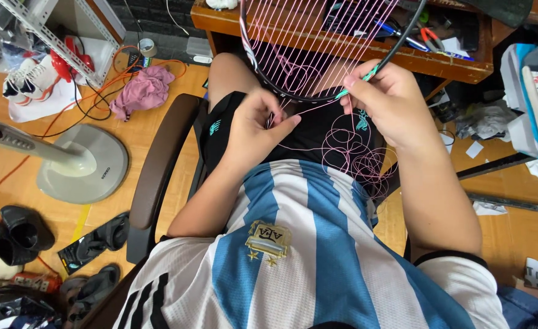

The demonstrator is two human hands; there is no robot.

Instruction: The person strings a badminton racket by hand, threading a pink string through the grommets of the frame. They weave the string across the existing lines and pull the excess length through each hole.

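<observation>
Head view looked straight down at a seated person's lap. At upper centre, a dark racket point(318, 61) strung with pink string point(348, 149) leaned against a wooden desk point(452, 64), its lower rim over the black shorts. The right hand point(391, 100) gripped that rim, fingers curled tight around it. The left hand point(254, 131), centre frame, had its fingertips pressed together, pinching the string just below the rim. Loose coils of string lay on the lap. At left stood a fan base point(83, 161) on the floor.
</observation>
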